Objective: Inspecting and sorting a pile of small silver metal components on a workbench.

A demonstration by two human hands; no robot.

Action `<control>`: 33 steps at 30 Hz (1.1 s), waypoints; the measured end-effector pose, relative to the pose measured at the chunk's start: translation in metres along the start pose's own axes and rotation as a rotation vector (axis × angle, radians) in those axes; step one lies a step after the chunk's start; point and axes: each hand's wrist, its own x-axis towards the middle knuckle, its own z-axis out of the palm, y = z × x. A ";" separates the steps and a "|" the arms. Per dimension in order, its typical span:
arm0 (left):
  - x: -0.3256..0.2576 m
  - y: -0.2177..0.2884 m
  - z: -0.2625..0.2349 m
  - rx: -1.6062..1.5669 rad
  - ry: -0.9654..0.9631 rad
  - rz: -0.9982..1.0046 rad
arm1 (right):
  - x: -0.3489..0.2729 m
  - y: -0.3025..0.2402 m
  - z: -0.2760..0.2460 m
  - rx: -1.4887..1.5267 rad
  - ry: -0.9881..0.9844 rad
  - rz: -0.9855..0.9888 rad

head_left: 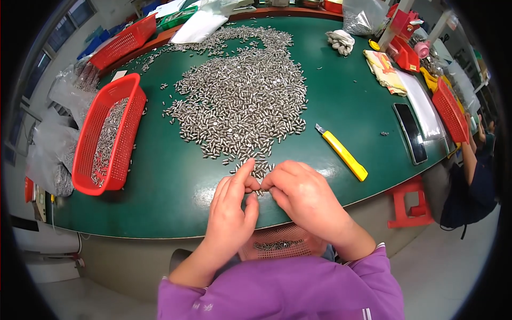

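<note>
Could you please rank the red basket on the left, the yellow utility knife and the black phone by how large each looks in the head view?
1. Red basket, clearly largest.
2. Black phone and yellow utility knife look alike in length; the phone appears wider, but fisheye bending leaves it unsure.

Two hands, left [230, 209] and right [304, 196], one bench [170, 186], metal pins [242, 101] past counting, four red baskets [106, 136], one yellow knife [342, 152], one phone [410, 132], one red stool [409, 204]

Head view, looking down

We looked steeply down through one wide fisheye lens at the green tabletop [176, 186], close above our hands, its straight edges bending toward the rim.
</note>
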 end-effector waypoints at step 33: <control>0.000 0.004 -0.005 0.030 -0.042 0.062 | -0.014 -0.011 0.006 -0.042 0.086 0.032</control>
